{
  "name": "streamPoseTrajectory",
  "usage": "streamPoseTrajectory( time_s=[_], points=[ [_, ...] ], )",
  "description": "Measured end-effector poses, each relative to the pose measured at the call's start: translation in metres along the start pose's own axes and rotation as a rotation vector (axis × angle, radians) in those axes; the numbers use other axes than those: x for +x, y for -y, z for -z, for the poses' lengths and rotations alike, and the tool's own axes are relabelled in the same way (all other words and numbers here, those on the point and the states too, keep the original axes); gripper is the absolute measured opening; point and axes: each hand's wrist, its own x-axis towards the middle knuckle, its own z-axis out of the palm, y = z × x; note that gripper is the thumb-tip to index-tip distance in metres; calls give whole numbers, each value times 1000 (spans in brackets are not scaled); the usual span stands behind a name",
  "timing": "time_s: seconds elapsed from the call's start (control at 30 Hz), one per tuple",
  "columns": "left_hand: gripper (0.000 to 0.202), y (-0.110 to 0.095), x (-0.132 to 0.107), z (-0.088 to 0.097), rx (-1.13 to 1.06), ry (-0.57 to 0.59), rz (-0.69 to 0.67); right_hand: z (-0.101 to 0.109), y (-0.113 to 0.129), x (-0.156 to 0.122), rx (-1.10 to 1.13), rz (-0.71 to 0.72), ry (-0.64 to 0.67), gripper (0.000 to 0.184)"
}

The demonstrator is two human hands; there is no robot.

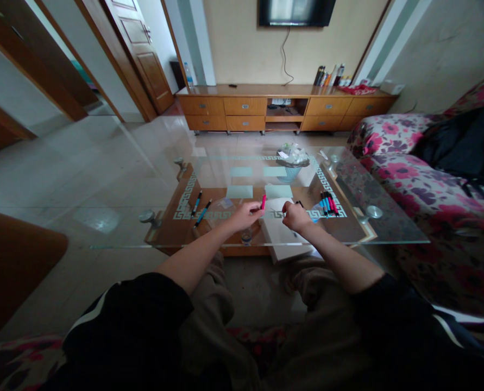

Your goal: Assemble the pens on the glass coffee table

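My left hand (245,216) is closed, pinching a short pink pen piece (263,202) upright above the glass coffee table (209,233). My right hand (297,217) is closed just to the right, apart from the left. A small dark, pen-like piece (299,203) shows beside its knuckles; the rest is hidden by the fingers. Right of that hand lies a row of black, blue and pink pens (329,204). Toward the left of the table lie a blue-and-black pen (203,213) and another such pen (196,202).
Pale rectangles (239,191) show on the glass in front of my hands. A white box (284,247) shows below the glass. Beyond are a bin (291,172) with a plastic liner and a wooden TV cabinet (245,117). A floral sofa (392,174) stands right.
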Motion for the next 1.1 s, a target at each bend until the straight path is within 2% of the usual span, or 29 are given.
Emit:
streamPoseTrajectory(
  time_s=[0.37,0.53,0.63,0.7,0.9,1.03,1.1],
  points=[
    [29,-2,0,1,9,12,22,2,1,3,23,-6,-49,39],
    [29,-3,0,1,14,8,18,8,3,3,154,31,-107,27],
    [29,-3,0,1,19,14,17,11,4,1,310,37,-185,13],
    [29,-4,0,1,25,22,20,10,3,2,474,27,-223,11],
    [31,-9,-1,3,63,36,11,3,2,9,1214,21,-203,24],
    [32,-15,-3,4,100,60,12,8,6,8,1466,0,-245,39],
    [32,-17,-4,4,109,73,19,11,9,8,1528,-1,-258,39]
  ],
)
